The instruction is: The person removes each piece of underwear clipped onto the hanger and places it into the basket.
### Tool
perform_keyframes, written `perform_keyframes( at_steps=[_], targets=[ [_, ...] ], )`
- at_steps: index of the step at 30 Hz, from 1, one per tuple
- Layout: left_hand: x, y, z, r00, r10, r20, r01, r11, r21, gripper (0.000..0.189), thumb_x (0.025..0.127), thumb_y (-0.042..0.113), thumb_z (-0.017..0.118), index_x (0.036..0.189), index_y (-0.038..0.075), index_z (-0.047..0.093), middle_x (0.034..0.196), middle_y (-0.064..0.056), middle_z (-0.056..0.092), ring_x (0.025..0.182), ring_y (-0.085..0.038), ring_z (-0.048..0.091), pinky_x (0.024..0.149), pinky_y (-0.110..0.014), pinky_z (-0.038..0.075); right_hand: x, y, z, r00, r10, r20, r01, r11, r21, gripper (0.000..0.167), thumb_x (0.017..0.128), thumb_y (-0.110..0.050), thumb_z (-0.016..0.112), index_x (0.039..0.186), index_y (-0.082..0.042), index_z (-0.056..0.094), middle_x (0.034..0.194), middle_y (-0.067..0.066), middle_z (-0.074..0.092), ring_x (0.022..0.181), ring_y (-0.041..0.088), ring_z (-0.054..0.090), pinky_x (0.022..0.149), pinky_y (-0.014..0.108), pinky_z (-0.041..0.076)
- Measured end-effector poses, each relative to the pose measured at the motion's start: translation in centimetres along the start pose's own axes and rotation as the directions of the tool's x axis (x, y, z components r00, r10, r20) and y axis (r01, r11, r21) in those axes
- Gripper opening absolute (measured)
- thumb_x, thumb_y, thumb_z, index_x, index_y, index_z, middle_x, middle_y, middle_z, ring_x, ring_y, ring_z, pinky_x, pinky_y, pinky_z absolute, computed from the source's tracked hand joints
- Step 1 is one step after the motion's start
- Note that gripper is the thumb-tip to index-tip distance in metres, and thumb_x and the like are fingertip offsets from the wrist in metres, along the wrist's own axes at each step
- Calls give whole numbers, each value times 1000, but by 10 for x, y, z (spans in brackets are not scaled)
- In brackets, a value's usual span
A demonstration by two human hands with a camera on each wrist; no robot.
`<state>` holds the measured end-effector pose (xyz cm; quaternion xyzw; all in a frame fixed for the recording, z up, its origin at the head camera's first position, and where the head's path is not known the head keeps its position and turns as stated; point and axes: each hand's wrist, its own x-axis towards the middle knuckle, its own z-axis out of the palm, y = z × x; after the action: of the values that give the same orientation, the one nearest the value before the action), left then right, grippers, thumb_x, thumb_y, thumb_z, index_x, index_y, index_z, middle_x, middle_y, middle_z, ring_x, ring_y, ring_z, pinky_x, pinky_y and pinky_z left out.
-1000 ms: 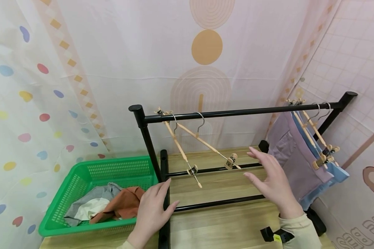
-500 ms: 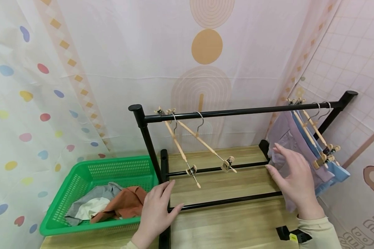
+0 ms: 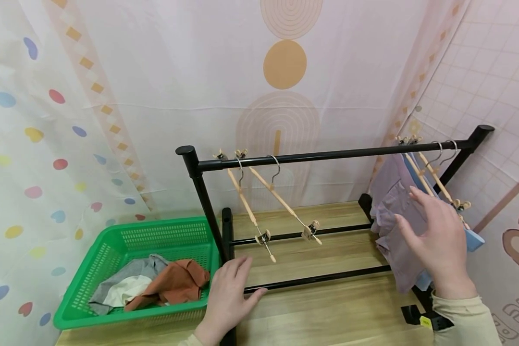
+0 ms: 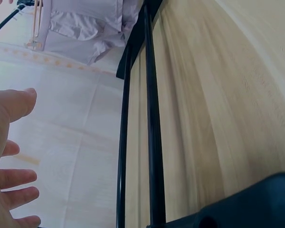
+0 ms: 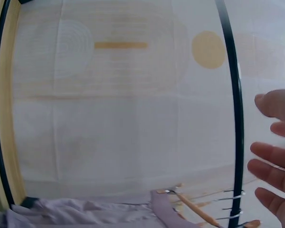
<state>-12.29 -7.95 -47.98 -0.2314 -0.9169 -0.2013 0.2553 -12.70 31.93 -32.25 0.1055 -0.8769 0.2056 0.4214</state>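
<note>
My right hand (image 3: pixel 437 240), fingers apart and holding nothing, is in front of the lilac garment (image 3: pixel 395 192) at the right end of the black rack rail (image 3: pixel 328 155). Part of that garment, a blue one (image 3: pixel 474 240) and their hanger clips lie behind the hand; whether it touches the cloth I cannot tell. In the right wrist view the fingers (image 5: pixel 270 156) are loosely spread beside the rail. My left hand (image 3: pixel 229 298), also holding nothing, hovers by the rack's left post, its fingers relaxed. Two bare wooden clip hangers (image 3: pixel 242 197) hang above it from the rail.
At the left stands a green basket (image 3: pixel 125 230) with grey (image 3: pixel 108 288), white (image 3: pixel 127 290) and rust-brown (image 3: pixel 177 283) cloth. Two lower black bars (image 3: pixel 320 278) run across the rack over the wooden surface (image 3: pixel 311 312). Printed curtains (image 3: pixel 190 72) close off the back and sides.
My right hand has moved right, from beside the bare hangers to in front of the lilac garment. My left hand has shifted slightly right. One bare hanger has swung a little to the left.
</note>
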Motion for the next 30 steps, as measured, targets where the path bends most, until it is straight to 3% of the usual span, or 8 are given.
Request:
perform_keyframes(
  at_steps=[8, 18, 25, 30],
  targets=[
    [0, 6, 4, 1000, 27, 2, -27, 1000, -4, 78, 74, 46, 85, 136, 8, 58, 121, -13, 62, 111, -33, 58, 88, -55, 48, 11, 6, -12, 997, 80, 14, -77, 989, -125, 62, 76, -15, 79, 133, -3, 58, 121, 29, 59, 108, 53, 51, 84, 68, 37],
    [-1, 6, 4, 998, 47, 35, -47, 999, -2, 76, 75, 49, 83, 134, 8, 59, 123, -11, 61, 112, -32, 57, 89, -53, 48, 24, 17, -19, 973, 161, 164, -124, 969, -214, 62, 80, -18, 78, 135, -3, 56, 121, 32, 56, 103, 56, 50, 79, 71, 37],
    [-4, 5, 7, 997, 68, 40, -68, 998, -3, 78, 74, 49, 84, 136, 8, 58, 122, -11, 61, 110, -31, 58, 87, -52, 48, 33, 25, -21, 915, 236, 328, -150, 952, -267, 65, 87, -23, 73, 142, 0, 46, 129, 35, 49, 109, 58, 46, 79, 71, 38],
    [-5, 6, 7, 995, 85, 44, -85, 996, 1, 78, 73, 49, 84, 136, 9, 58, 121, -11, 61, 109, -30, 58, 86, -52, 49, 37, 28, -22, 881, 271, 389, -158, 941, -299, 67, 89, -26, 70, 145, 0, 43, 130, 36, 48, 110, 58, 46, 76, 70, 39]
  ],
)
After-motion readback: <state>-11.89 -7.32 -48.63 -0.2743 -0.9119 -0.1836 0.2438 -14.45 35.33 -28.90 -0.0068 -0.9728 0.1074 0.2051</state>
